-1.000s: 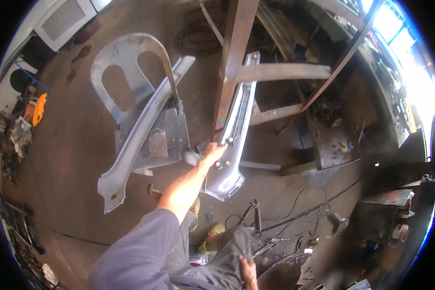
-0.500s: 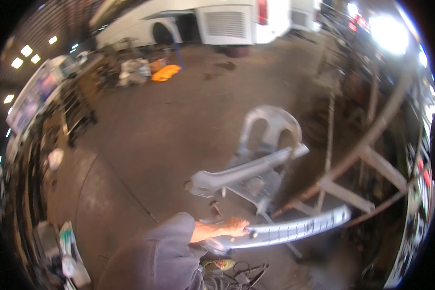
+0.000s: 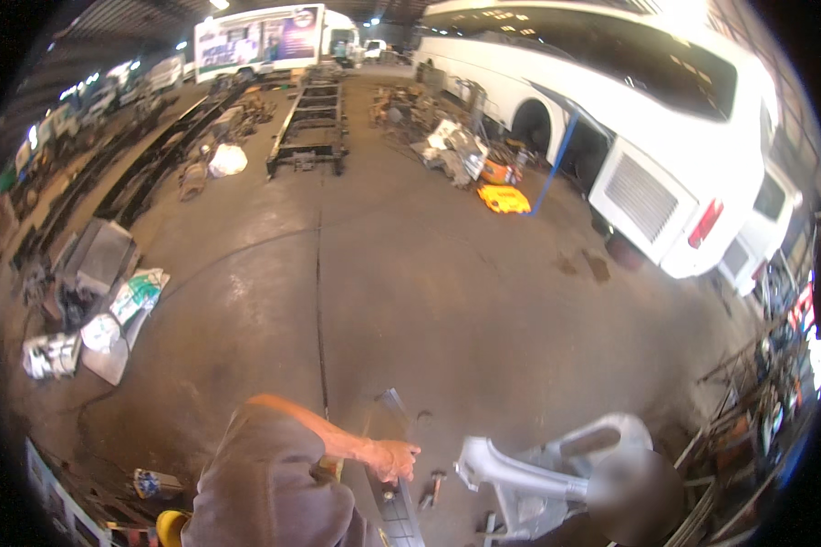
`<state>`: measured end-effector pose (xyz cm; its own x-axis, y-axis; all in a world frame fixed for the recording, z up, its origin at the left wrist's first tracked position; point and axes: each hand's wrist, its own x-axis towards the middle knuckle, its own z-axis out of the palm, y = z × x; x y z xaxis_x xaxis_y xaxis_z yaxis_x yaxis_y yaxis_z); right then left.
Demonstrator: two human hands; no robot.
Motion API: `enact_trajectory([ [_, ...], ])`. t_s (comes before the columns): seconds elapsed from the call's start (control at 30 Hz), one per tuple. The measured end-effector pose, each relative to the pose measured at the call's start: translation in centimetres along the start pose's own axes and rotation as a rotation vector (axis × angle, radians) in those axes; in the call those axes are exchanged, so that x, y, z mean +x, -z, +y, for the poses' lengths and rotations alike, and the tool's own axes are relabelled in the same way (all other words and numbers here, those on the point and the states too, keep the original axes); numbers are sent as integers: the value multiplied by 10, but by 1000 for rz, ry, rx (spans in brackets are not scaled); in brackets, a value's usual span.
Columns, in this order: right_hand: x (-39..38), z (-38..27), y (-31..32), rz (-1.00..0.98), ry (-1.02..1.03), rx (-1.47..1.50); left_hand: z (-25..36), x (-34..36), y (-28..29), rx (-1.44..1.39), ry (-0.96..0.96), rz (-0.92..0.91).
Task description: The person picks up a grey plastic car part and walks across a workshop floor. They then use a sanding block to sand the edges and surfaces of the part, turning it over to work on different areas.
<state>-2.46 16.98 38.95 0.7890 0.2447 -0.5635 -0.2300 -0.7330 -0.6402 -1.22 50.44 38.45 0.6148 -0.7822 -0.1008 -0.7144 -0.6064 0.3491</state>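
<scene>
My left hand (image 3: 392,459) is closed on a long grey slotted panel (image 3: 398,521), which stretches away from me near the lower middle. The grip sits partway along it, and its far end (image 3: 391,399) shows beyond my fingers. My left arm comes in from the lower left in a dark sleeve. A hammer (image 3: 434,488) lies on the floor just right of the panel. Further right, a second long grey panel (image 3: 520,476) rests across a grey plastic chair (image 3: 556,447). A blurred patch covers part of the chair. My right hand does not show.
A white bus (image 3: 611,109) stands at the far right, with an orange-yellow piece (image 3: 504,199) on the floor beside it. A ladder-like metal frame (image 3: 307,128) lies ahead. Scrap panels (image 3: 123,319) sit at the left, metal racks (image 3: 739,401) at the right.
The view has swung left, so the chair and bus appear further right. The held panel pointed right before; it now points away from me. My left hand keeps its grip.
</scene>
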Motion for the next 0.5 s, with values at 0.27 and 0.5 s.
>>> enact_trajectory([
  [0.27, 91, -180, -49, -113, 144, -178, -135, -142, 91, -43, 282, 98],
  [0.5, 159, -292, -97, -188, 290, -216, -186, -288, 119, 82, 1003, 760],
])
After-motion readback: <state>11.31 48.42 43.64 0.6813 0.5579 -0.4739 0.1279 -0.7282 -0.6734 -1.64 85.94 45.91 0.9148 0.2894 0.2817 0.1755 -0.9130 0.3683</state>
